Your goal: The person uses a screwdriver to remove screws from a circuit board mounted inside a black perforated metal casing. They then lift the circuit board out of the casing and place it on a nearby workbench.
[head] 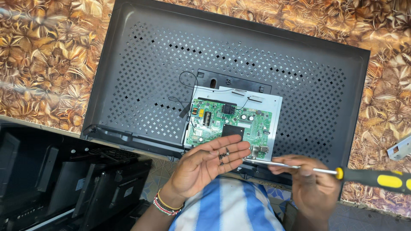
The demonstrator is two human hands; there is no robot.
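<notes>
My left hand (208, 160) is held palm up with fingers apart, and several small dark screws (223, 154) lie on its fingers. My right hand (311, 179) grips a screwdriver (376, 178) with a yellow and black handle; its metal shaft (274, 164) points left toward the screws. Both hands hover over the near edge of a flat screen's perforated metal back (141, 72). Just beyond the hands sits a green circuit board (222, 122) on a silver plate (274, 107), with thin black wires running off it.
The screen lies on a surface with a brown and gold leaf pattern (43, 55). A black plastic rear cover (64, 184) rests at the lower left. A grey metal bracket (400, 147) shows at the right edge. My blue and white striped shirt (227, 205) fills the bottom centre.
</notes>
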